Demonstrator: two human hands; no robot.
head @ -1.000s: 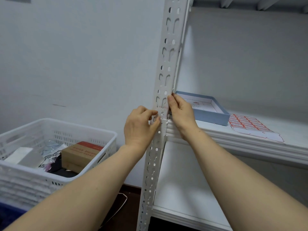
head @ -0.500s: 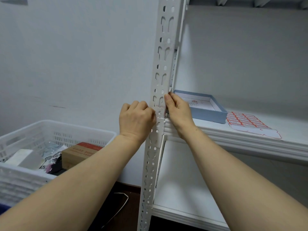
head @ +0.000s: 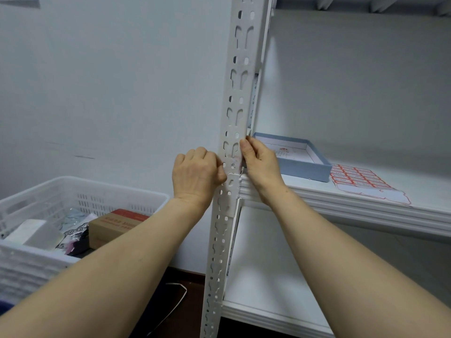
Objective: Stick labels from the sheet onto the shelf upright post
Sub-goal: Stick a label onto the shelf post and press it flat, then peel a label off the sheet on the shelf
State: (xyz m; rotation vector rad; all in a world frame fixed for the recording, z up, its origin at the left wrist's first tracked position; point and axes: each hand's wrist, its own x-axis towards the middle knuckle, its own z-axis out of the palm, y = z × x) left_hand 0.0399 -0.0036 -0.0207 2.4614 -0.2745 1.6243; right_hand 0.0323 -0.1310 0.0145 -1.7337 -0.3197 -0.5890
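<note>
White wall behind; post (head: 234, 132) is flanked by both hands at shelf (head: 366, 206) level. Left hand (head: 195, 174) is curled, thumb pressed on post face. Right hand (head: 261, 162) is pressed flat on post's right edge, fingers together. Label barely discernible under them. Sheet (head: 366, 184) lies on shelf, well right of right hand, beside box (head: 297, 164).

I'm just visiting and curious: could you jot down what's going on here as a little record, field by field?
activity: a person is pressing a label onto the shelf upright post
left hand: against the post's left edge, fingers curled
right hand: on the post's right edge, thumb on its front face
label sheet: lying flat on the shelf, red-bordered labels left on it
blue box: open, on the same shelf, left of the sheet
white crate: lower left, holding a cardboard box and other items
</note>
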